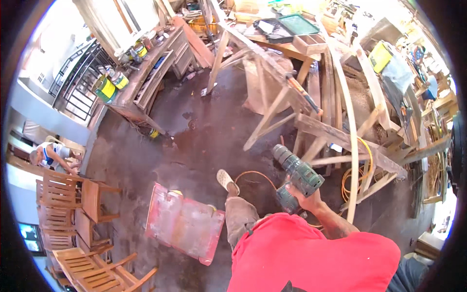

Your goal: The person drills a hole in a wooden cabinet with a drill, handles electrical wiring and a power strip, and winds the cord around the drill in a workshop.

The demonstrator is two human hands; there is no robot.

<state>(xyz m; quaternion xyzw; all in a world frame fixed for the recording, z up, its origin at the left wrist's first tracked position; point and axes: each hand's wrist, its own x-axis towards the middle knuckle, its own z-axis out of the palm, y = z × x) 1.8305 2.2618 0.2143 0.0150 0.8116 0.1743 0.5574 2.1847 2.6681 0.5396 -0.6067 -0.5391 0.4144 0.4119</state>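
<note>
Concrete floor (194, 126), dark and stained, spread under us, ringed by pale timber frames (292, 112) and slatted wooden chairs (63, 204). Below our knee lay a flat red case (184, 223), scuffed and dusty. Our right hand (302, 193) was wrapped fully shut around the pistol grip of a green cordless drill (297, 176), held in the air right of our raised leg, chuck pointing up and away. We judged it dense, rigid and battery-heavy at its base, its moulded grip the safest hold. Our left hand was out of sight, so its state we could not tell.
</note>
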